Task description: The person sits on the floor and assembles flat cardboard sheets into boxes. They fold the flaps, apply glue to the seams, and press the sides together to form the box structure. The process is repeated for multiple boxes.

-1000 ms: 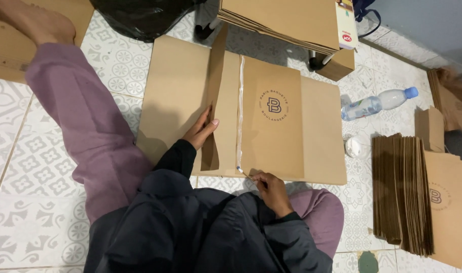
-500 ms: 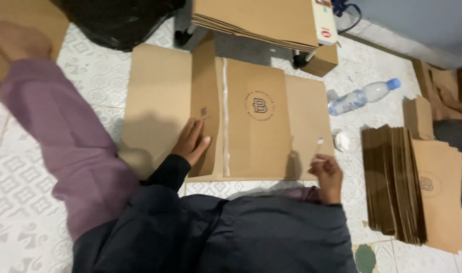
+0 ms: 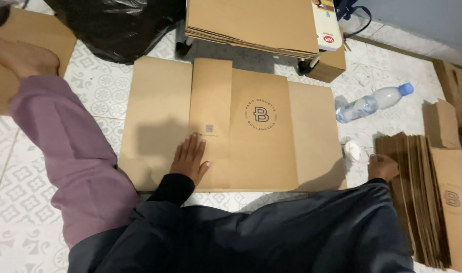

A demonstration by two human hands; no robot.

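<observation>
A large brown paper bag sheet [image 3: 271, 151] with a round printed logo lies flat on the tiled floor in front of me. My left hand [image 3: 190, 157] rests flat on it, fingers spread, pressing the folded flap near its front edge. My right hand [image 3: 382, 167] is off the sheet to the right, fingers curled at the left edge of a stack of brown paper sheets [image 3: 418, 197]. A small white scrap [image 3: 352, 150] lies beside that hand; whether the hand holds anything is unclear.
A plastic water bottle [image 3: 372, 103] lies on the floor at right. A low wheeled cart [image 3: 256, 25] carries more brown sheets at the back. A black plastic bag [image 3: 119, 25] sits back left. My purple-trousered leg [image 3: 64, 151] stretches left, over cardboard [image 3: 23, 40].
The raised flap has been folded down flat, covering the white strip. My left hand moved onto it. My right hand left the sheet's front edge and travelled right to the stack.
</observation>
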